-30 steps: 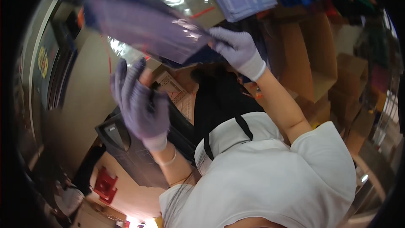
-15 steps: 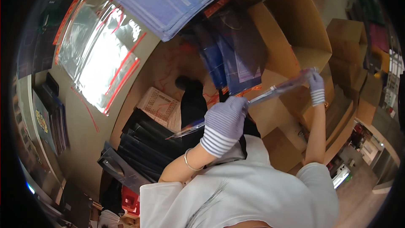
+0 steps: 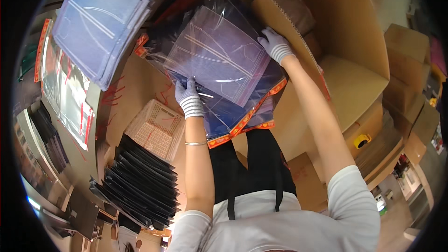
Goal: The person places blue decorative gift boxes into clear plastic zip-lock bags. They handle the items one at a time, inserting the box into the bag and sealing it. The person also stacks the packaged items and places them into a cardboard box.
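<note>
A flat purple-blue sheet with pale line patterns (image 3: 214,56) lies in a clear plastic bag with orange-red edging, on top of similar dark blue packets (image 3: 219,123). My left hand (image 3: 189,99), in a grey-and-white striped glove, is closed at the bag's left edge, thumb on top; its other fingers are partly hidden. At the bag's right edge, beside the cardboard box, my right hand (image 3: 277,47) wears a matching glove. Its fingers are stretched out and apart, touching the bag's edge.
An open cardboard box (image 3: 354,88) stands at the right. Purple-blue sheets (image 3: 95,28) are stacked at upper left, above shiny clear bags (image 3: 65,86). A pale plastic basket (image 3: 156,128) and a row of black folders (image 3: 137,182) sit at lower left. Yellow tape (image 3: 361,141) lies right.
The bagged sheet, held edge-on between both hands before, now lies flat on the packets. My left hand has moved left and forward; my right hand has moved left and has opened.
</note>
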A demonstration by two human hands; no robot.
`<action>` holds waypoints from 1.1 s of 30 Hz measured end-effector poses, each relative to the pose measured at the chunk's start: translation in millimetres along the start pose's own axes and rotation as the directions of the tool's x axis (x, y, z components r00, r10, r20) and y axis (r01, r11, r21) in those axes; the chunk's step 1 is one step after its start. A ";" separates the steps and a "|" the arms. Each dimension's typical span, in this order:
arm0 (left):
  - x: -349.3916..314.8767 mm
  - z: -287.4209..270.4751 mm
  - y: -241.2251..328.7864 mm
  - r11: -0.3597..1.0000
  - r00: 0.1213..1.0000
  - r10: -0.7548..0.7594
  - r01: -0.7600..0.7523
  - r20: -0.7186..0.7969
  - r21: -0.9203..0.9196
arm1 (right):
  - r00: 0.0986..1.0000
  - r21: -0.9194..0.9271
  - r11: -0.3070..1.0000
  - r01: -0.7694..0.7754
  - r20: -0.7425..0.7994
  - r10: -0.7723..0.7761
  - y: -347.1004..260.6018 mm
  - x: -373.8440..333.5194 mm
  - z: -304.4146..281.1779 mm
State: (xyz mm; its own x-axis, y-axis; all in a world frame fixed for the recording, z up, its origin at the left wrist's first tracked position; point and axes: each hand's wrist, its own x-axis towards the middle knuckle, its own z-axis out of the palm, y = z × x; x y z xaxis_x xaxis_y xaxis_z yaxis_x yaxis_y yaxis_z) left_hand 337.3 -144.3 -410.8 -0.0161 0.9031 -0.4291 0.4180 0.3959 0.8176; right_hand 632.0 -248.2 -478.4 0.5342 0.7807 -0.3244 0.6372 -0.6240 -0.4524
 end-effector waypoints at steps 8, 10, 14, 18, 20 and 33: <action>22.4 19.1 -40.1 0.995 0.996 -0.059 0.064 -0.064 0.072 | 1.000 0.085 0.996 0.018 0.014 -0.020 -3.7 29.5 12.9; 25.4 16.2 -40.0 0.998 0.997 -0.065 0.065 -0.030 0.022 | 0.995 0.171 0.981 0.092 -0.040 -0.086 -3.9 29.0 8.7; 28.6 9.7 -41.4 0.998 0.998 -0.058 0.058 0.011 0.033 | 0.963 0.251 0.932 -0.263 0.135 0.235 -7.8 51.0 1.4; 33.0 10.1 -42.2 0.995 0.999 -0.051 0.052 -0.013 0.083 | 0.871 0.062 0.914 -0.401 0.333 0.360 -16.2 81.1 1.4; 32.6 1.3 -43.8 0.995 0.998 -0.050 0.052 -0.026 0.090 | 0.857 0.005 0.913 -0.407 0.347 0.380 -23.3 75.4 -4.0; 38.4 -53.6 -47.8 0.985 0.967 -0.105 0.133 0.234 -0.109 | 0.930 0.499 0.794 -0.348 0.076 0.360 72.3 13.0 79.9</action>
State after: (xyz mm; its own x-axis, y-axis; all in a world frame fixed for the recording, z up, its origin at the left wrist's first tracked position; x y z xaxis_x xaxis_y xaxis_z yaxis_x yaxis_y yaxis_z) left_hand 268.0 -119.6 -445.8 0.1533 0.7926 -0.5901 0.3108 0.5282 0.7902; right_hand 640.5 -280.4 -581.7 0.6834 0.5043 -0.5278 0.0429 -0.7496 -0.6605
